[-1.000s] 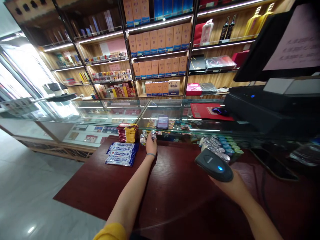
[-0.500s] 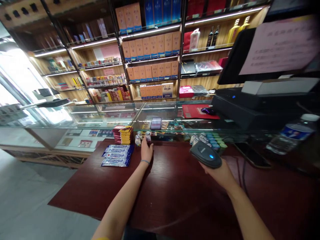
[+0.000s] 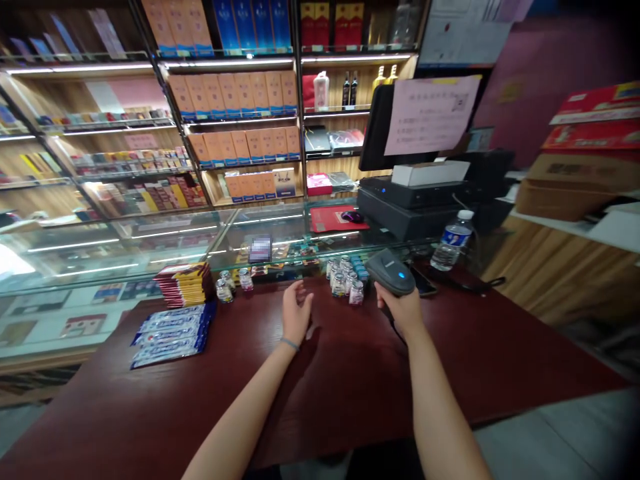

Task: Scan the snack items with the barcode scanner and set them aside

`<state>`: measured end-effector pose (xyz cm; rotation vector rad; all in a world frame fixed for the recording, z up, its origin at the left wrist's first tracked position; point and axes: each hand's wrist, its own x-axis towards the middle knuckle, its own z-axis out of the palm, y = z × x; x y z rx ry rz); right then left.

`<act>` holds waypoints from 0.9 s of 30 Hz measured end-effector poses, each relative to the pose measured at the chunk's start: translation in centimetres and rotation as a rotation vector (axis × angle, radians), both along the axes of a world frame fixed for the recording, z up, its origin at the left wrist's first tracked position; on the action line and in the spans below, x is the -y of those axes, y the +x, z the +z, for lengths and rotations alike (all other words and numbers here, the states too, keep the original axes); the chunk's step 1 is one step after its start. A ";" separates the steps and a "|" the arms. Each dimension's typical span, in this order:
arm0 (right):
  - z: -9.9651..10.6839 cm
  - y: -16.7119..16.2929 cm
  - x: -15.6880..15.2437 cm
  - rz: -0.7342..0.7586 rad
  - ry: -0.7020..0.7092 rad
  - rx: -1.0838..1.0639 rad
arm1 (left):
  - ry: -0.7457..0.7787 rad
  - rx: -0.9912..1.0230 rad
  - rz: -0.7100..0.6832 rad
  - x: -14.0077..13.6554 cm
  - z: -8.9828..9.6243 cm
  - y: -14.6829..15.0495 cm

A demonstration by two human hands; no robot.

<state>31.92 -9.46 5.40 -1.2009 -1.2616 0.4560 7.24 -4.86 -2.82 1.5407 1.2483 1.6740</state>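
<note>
My right hand (image 3: 403,310) is wrapped round the handle of a black barcode scanner (image 3: 390,270), its blue light lit. My left hand (image 3: 297,313) hovers over the dark red table with nothing in it, thumb and fingers apart. To its left stand a few small jars (image 3: 225,288) with silvery lids, beside a stack of red and yellow packets (image 3: 184,285). Blue and white long packets (image 3: 170,333) lie fanned in front of that stack. Between my hands, farther back, more small jars (image 3: 343,280) are grouped close to the scanner.
A glass display counter (image 3: 270,223) runs behind the table (image 3: 330,373). At right stand a water bottle (image 3: 453,241), a phone (image 3: 424,281) and a monitor (image 3: 379,130) with a pink paper. Cardboard boxes (image 3: 565,177) are stacked farther right. Shelves of boxed goods line the back.
The view has turned right. My left hand has let go of a small jar, which stands by the others at left, and has moved right. The scanner stays in my right hand.
</note>
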 end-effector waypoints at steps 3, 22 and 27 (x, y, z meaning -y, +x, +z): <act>0.1 1.1 0.0 -0.005 -0.018 -0.068 | -0.055 -0.003 -0.136 0.5 -0.8 4.1; 0.4 2.5 0.5 -0.046 -0.026 -0.143 | 0.007 -0.222 -0.188 0.0 -2.1 13.1; 0.5 2.3 0.5 -0.052 -0.015 -0.140 | 0.016 -0.116 -0.211 0.0 -2.5 13.0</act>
